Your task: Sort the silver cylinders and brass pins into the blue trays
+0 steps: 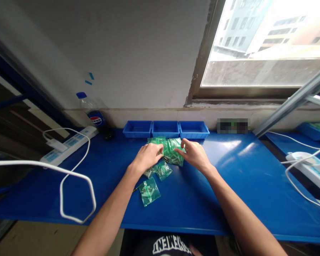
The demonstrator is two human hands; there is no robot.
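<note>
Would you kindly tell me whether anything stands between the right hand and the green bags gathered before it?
Nothing visible does: the right hand has its fingertips at the edge of the green bags. The blue bins lie beyond, outside that gap.

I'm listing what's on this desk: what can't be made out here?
All in the head view:
Green bags: contents too small to identify.
One bag below the left hand: partly hidden by that hand.
Object by the wall: blurred by pixelation.
Right-side power strip: cut off by the right edge.
</note>
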